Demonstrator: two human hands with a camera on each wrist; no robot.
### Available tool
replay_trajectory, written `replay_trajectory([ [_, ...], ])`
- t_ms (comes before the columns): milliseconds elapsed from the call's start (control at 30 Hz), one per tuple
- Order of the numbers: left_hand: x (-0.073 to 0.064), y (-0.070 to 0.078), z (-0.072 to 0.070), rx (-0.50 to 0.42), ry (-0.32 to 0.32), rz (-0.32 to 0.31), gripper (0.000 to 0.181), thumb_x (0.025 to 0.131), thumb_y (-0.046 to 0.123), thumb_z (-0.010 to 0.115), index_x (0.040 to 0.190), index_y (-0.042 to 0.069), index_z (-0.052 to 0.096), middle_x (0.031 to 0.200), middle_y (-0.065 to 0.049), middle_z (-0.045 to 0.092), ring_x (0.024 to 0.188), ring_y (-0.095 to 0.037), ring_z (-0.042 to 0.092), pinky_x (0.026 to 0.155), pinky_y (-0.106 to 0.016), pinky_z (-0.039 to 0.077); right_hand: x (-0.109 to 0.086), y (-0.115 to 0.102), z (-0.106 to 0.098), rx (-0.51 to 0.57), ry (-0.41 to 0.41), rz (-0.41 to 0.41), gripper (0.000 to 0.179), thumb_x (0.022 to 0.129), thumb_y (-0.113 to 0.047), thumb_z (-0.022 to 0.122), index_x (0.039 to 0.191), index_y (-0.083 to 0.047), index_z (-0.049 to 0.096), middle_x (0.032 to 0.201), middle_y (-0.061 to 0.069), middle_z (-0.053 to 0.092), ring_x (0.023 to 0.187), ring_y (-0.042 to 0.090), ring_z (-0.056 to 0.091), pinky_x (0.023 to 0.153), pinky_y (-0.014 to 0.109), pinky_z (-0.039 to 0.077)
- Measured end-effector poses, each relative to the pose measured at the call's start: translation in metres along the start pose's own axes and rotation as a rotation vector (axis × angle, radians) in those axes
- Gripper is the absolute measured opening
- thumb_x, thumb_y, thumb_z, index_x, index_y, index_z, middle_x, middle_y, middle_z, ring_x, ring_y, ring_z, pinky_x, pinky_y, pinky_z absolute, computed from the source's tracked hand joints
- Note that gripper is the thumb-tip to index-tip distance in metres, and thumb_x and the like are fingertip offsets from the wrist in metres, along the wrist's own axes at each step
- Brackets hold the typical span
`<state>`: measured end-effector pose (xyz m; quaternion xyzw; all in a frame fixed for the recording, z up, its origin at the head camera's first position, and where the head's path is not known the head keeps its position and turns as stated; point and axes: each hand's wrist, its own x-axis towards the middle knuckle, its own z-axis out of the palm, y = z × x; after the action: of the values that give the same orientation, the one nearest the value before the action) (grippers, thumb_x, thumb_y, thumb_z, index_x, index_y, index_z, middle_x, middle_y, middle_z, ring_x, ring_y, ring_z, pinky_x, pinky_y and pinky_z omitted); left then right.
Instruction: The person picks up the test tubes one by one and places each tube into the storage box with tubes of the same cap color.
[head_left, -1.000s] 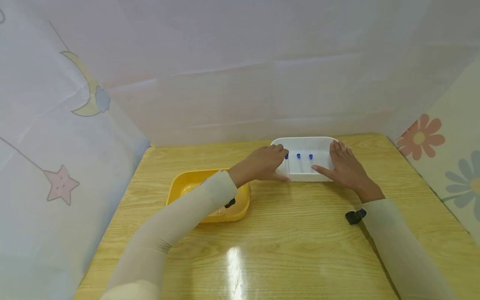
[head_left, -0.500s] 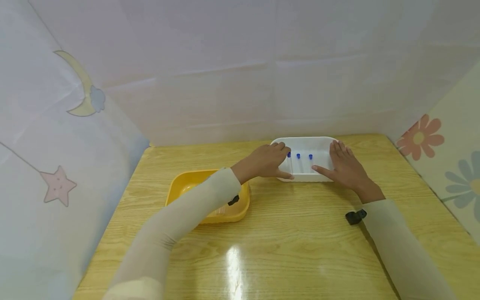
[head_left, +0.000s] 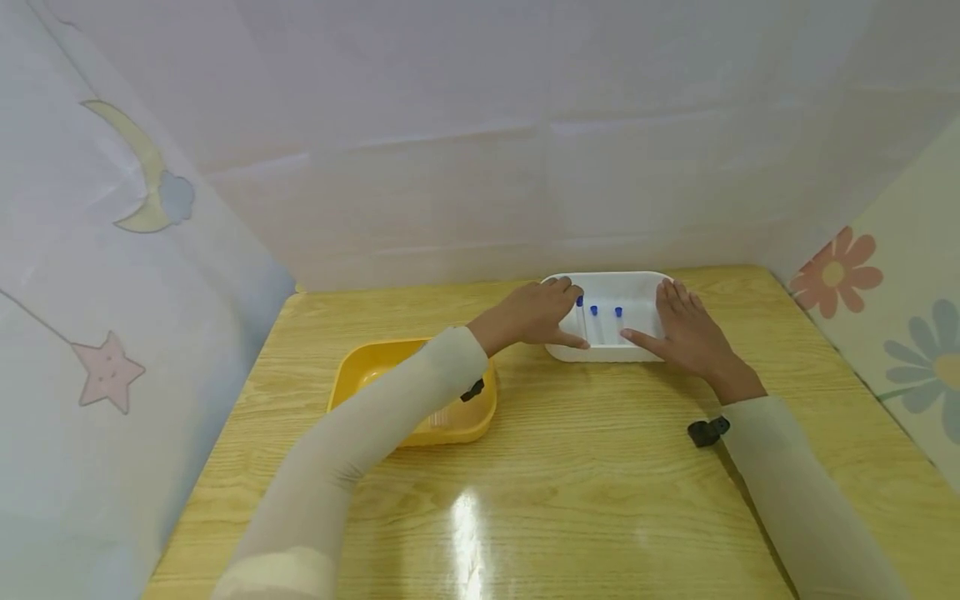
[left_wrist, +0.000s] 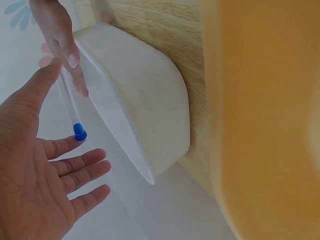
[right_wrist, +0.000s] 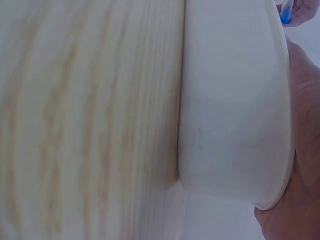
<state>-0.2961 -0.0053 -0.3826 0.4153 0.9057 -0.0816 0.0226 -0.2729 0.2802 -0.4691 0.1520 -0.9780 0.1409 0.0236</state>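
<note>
My left hand is over the left end of a white plastic tray. Between its thumb and index finger it pinches a clear test tube lengthwise, the blue cap against the index finger. The other fingers are spread, as the left wrist view shows. My right hand rests with extended fingers on the tray's right end, thumb along the near rim. Two more blue-capped tubes, one with its cap left of the other cap, lie in the tray.
A yellow basin stands to the left on the wooden table, partly under my left sleeve. Clear tube-like items lie inside it. A cloth wall rises behind the table.
My left hand has shifted slightly right over the tray with the test tube, which now shows more clearly above the tray. The right hand has stayed at its end.
</note>
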Motion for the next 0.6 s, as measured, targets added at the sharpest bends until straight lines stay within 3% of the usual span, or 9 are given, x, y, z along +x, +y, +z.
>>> replay_trajectory([
  [200, 0.006, -0.004, 0.000, -0.009, 0.002, 0.003, 0.092, 0.091, 0.074, 0.056, 0.151, 0.005, 0.043, 0.140, -0.010, 0.053, 0.126, -0.023, 0.052, 0.100, -0.036, 0.050, 0.001, 0.001, 0.001, -0.002, 0.010, 0.000, 0.113, 0.096, -0.070, 0.048, 0.156, 0.013, 0.000, 0.165, 0.031, -0.005, 0.153, 0.044, -0.007, 0.122, 0.058, -0.004],
  [600, 0.018, -0.010, 0.005, -0.038, -0.071, -0.001, 0.092, 0.090, 0.075, 0.055, 0.151, 0.008, 0.043, 0.143, -0.008, 0.051, 0.130, -0.023, 0.050, 0.104, -0.037, 0.047, 0.001, -0.001, -0.001, -0.012, -0.005, 0.004, 0.113, 0.096, -0.070, 0.047, 0.156, 0.012, 0.000, 0.165, 0.030, -0.005, 0.153, 0.043, -0.008, 0.122, 0.057, -0.004],
])
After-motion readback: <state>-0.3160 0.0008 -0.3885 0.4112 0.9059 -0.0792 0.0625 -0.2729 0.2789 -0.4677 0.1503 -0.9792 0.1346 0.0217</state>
